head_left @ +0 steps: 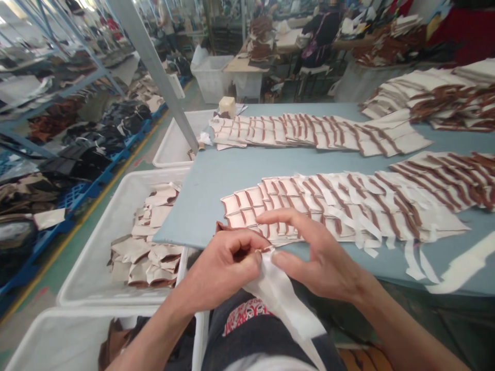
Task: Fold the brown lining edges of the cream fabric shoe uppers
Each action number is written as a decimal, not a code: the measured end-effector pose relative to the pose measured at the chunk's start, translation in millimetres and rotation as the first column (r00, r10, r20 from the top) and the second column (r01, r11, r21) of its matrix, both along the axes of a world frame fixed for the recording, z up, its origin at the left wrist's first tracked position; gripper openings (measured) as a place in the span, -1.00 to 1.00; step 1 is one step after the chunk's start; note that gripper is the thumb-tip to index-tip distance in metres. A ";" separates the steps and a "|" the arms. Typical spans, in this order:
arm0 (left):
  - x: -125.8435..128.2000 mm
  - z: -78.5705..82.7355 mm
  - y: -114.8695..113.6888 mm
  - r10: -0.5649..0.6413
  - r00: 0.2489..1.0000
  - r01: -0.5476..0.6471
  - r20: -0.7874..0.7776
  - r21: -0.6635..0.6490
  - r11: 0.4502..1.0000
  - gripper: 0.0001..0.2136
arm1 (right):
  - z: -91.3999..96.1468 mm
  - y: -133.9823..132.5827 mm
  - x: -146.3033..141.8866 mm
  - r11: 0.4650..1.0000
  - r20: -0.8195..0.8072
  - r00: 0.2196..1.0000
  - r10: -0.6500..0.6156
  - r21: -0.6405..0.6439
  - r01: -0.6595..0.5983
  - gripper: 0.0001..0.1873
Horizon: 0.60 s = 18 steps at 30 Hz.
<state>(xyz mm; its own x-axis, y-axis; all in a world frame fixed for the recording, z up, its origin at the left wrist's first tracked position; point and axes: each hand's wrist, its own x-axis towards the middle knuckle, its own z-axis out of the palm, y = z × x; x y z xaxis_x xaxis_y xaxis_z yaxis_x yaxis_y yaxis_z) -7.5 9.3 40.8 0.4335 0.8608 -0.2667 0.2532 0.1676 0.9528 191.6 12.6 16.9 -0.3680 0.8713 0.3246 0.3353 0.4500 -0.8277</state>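
Note:
Over the near edge of the table, my left hand (228, 257) is closed, pinching a brown-and-white fabric piece (242, 232) together with the top of a white strip (292, 304). The strip hangs down in front of my lap, and its upper end lies by my left thumb. My right hand (317, 252) is just to the right, its thumb tip at the strip's top edge. Its index finger reaches out over the table, apart from the thumb. Just beyond both hands lies a row of overlapping cream pieces (247, 206) with brown edges.
Loose white strips (359, 226) lie on the nearer row of the blue-grey table (201, 201). A second row (278, 131) and stacked pieces (444, 98) lie farther back. White bins (88, 257) stand at the left, beside a slanting metal post (158, 72). A person (320, 36) sits beyond.

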 end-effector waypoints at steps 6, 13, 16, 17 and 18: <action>-0.2 19.0 -5.9 -0.055 0.992 0.079 -0.112 0.231 0.970 -0.77 | 20.0 11.9 0.1 0.962 0.174 0.964 0.202 0.149 -0.228 -0.95; -3.8 22.2 -10.8 0.002 0.985 0.045 -0.172 0.269 0.962 -0.76 | 27.8 15.6 3.7 0.949 0.332 0.891 0.311 -0.154 -0.274 -0.75; -8.0 16.2 -8.6 0.019 0.991 0.005 -0.129 0.185 0.983 -0.86 | 26.8 14.1 1.4 0.954 0.335 0.898 0.286 -0.184 -0.236 -0.77; -9.4 14.4 -8.7 0.026 0.990 0.002 -0.136 0.198 0.980 -0.87 | 25.5 13.3 0.8 0.953 0.329 0.901 0.284 -0.198 -0.228 -0.78; -10.5 12.8 -9.5 0.031 0.988 0.007 -0.154 0.235 0.972 -0.87 | 23.9 12.5 0.3 0.949 0.316 0.904 0.289 -0.219 -0.227 -0.78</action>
